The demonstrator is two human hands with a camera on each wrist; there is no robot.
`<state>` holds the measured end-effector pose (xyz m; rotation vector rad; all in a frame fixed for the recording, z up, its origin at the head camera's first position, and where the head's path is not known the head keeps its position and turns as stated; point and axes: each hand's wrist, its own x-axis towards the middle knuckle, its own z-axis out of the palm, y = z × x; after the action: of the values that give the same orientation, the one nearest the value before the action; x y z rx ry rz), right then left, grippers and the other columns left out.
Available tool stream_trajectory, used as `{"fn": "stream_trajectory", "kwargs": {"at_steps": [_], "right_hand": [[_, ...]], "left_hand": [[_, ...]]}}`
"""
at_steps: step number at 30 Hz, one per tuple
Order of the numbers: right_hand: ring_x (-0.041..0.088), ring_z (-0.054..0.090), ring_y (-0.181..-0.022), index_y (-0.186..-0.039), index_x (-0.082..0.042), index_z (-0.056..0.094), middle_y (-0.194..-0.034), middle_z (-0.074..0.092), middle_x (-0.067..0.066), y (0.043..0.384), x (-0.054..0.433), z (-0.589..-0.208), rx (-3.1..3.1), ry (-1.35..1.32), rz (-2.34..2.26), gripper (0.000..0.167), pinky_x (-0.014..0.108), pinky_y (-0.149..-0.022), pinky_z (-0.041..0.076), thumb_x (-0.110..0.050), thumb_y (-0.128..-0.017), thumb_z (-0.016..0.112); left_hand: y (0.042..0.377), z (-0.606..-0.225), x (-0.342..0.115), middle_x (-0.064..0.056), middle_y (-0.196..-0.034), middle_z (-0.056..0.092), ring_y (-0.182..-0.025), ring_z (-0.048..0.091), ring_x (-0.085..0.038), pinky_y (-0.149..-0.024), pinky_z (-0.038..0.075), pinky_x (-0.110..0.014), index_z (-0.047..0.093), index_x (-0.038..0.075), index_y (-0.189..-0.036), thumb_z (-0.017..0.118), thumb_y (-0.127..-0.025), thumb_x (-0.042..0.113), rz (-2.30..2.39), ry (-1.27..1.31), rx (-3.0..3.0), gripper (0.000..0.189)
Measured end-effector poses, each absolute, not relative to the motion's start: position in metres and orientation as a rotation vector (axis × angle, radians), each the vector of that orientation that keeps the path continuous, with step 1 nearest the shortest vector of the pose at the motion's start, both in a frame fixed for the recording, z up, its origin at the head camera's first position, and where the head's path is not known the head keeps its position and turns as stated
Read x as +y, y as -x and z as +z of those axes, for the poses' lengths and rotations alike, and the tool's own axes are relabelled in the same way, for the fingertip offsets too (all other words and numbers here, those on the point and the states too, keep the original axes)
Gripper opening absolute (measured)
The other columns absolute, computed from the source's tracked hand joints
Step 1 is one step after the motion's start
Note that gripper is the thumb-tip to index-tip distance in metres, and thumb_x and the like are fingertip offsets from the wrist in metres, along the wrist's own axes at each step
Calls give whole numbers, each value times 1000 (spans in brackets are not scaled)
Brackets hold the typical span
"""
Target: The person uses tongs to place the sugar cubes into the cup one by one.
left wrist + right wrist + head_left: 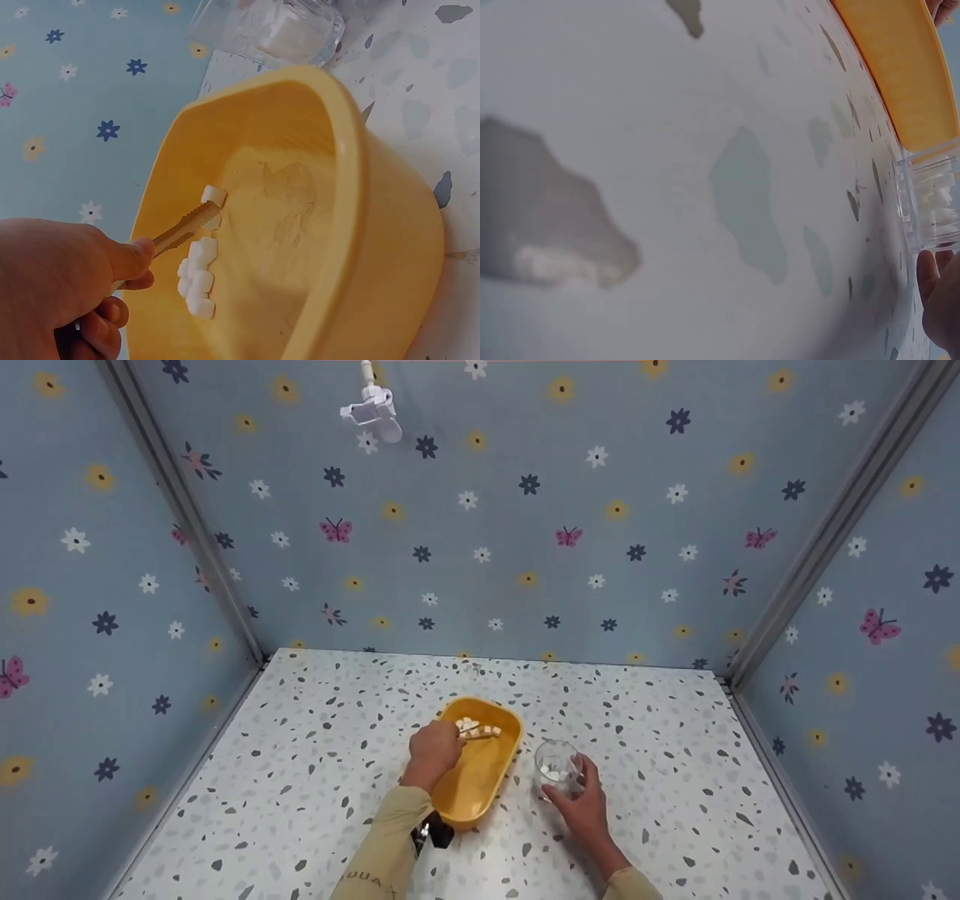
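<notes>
My left hand (435, 750) pinches a pair of metal tongs (180, 229) with toothed tips, reaching into the yellow tub (480, 780). The tips lie over a small white cube (214, 195) at the tub's far end; whether they grip it I cannot tell. Several more white cubes (196, 277) are heaped beside the tongs. To the tub's right, my right hand (589, 810) holds a clear glass (551, 748) by its side, thumb and fingers around it. Some white pieces (555, 775) lie in the glass. Only part of that hand shows in the right wrist view.
A white speckled table (300, 765) carries the tub and glass. Blue flowered panels (510, 510) stand at the back and both sides, joined by grey metal posts (810, 532). A white clamp-like bracket (375, 412) hangs high at the back.
</notes>
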<state>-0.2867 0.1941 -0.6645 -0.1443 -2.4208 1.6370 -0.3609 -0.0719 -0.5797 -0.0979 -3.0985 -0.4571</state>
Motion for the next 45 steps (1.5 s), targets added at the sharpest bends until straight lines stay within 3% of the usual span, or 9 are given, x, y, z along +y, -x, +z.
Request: {"fn": "stream_trajectory", "kwargs": {"at_steps": [16, 27, 36, 41, 45], "right_hand": [[36, 47, -124, -147, -14, 33, -149, 40, 11, 289, 191, -665, -2432, 144, 1648, 92, 53, -96, 40, -42, -74, 84], [35, 47, -124, -147, -15, 32, -149, 39, 12, 292, 194, -665, -2414, 162, 1655, 94, 52, -97, 40, -44, -74, 83], [36, 46, -125, -147, -15, 32, -150, 37, 14, 288, 194, -667, -2447, 203, 1660, 94, 52, -99, 38, -46, -74, 82], [36, 48, -123, -146, -12, 33, -148, 39, 17, 286, 193, -666, -2437, 183, 1648, 92, 53, -98, 39, -41, -75, 83], [36, 48, -123, -145, -12, 34, -147, 40, 17, 288, 193, -663, -2437, 180, 1642, 90, 52, -97, 40, -40, -75, 83]], "left_hand": [[362, -576, -63, -5, -61, 58, -57, 61, -26, -53, 51, -42, 62, 11, -69, 63, -94, 21, -381, 25, -3074, 27], [346, -556, -67, -3, -69, 61, -61, 62, -24, -53, 50, -41, 71, 12, -82, 68, -92, 32, -393, 22, -3028, 22], [316, -541, -77, -2, -81, 68, -66, 61, -19, -56, 49, -39, 75, 13, -95, 68, -92, 31, -532, 76, -2928, 20], [294, -539, -80, 1, -87, 69, -60, 53, -13, -52, 43, -32, 76, 15, -105, 69, -91, 30, -743, 137, -2862, 21], [282, -536, -78, 7, -80, 64, -55, 46, -8, -49, 38, -27, 75, 18, -104, 67, -93, 31, -929, 237, -2829, 19]]}}
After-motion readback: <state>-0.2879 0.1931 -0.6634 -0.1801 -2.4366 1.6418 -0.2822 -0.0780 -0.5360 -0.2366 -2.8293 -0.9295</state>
